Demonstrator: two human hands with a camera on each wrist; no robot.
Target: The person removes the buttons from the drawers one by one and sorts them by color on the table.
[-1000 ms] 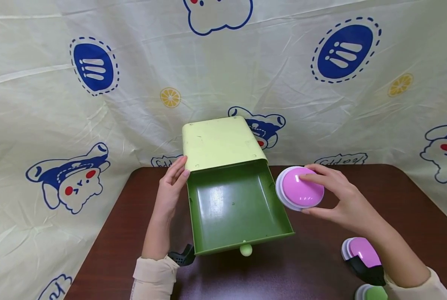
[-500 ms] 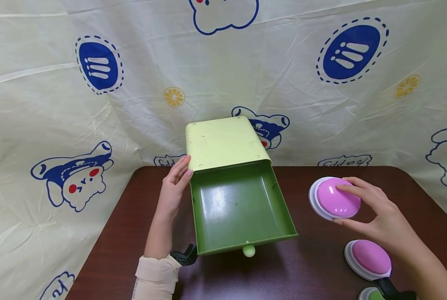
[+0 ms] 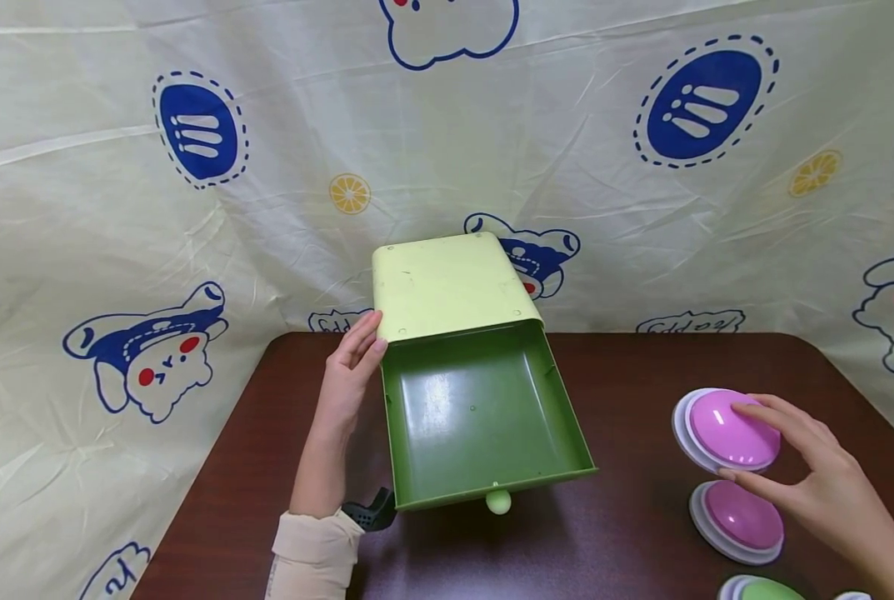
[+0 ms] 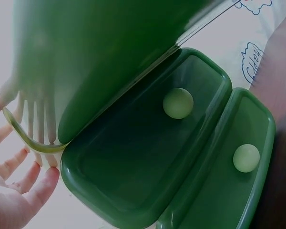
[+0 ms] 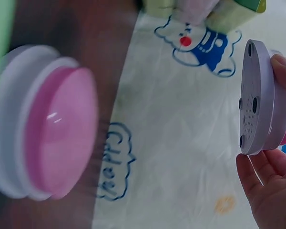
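Observation:
My right hand (image 3: 825,471) grips a pink domed push button (image 3: 735,429) with a white round base, held off the table at the right. In the right wrist view, the small feet and speaker holes under this button (image 5: 252,100) face the camera. Fingers of my left hand (image 3: 347,375) rest against the left side of a pale yellow-green cabinet (image 3: 454,287). Its green drawer (image 3: 484,417) is pulled out, with a bare floor and a round knob (image 3: 498,502). In the left wrist view, a second drawer front (image 4: 214,191) shows too.
A second pink button (image 3: 746,515) stands on the dark brown table (image 3: 626,517) just below the held one. Nearer me are a green button (image 3: 769,590) and part of another white base (image 3: 854,595). A printed cloth (image 3: 282,250) hangs behind the table.
My right hand has carried the pink button away from the drawer, to the right and nearer me, by the second pink button. My left hand stays on the cabinet.

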